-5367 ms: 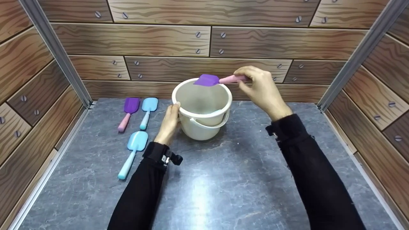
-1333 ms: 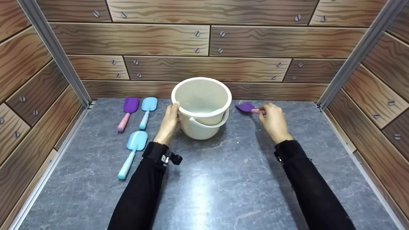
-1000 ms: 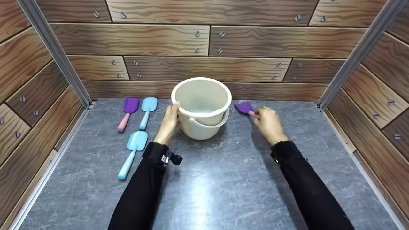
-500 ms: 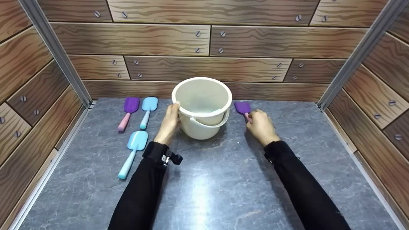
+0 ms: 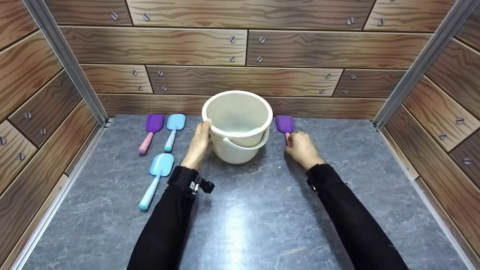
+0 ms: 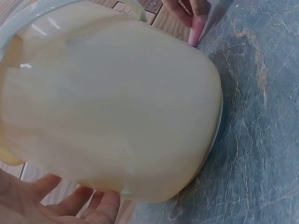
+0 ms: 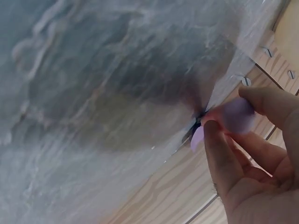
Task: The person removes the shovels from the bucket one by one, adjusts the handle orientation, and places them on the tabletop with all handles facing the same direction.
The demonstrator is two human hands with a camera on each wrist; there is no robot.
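A cream bucket [image 5: 234, 152] stands upright on the grey marbled surface, its handle hanging down at the front right. My left hand [image 5: 196, 145] holds the bucket by its left rim and side; in the left wrist view the fingers [image 6: 105, 205] lie against its wall. Right of the bucket lies a toy shovel with a purple blade [image 5: 285, 123] and a pink handle. My right hand [image 5: 303, 150] pinches that handle, and the right wrist view shows the thumb and fingers around the handle's end [image 7: 237, 115]. Something pale blue shows faintly inside the bucket.
To the left lie a second purple toy shovel [image 5: 154, 123] with a pink handle, a small blue shovel [image 5: 176, 122] and a larger blue shovel [image 5: 161, 165]. Wood-patterned walls [image 5: 195, 80] close off the back and both sides.
My right hand has brought the purple shovel from above the bucket down to its right, then turned it so the blade points at the back wall. The left hand has stayed on the bucket.
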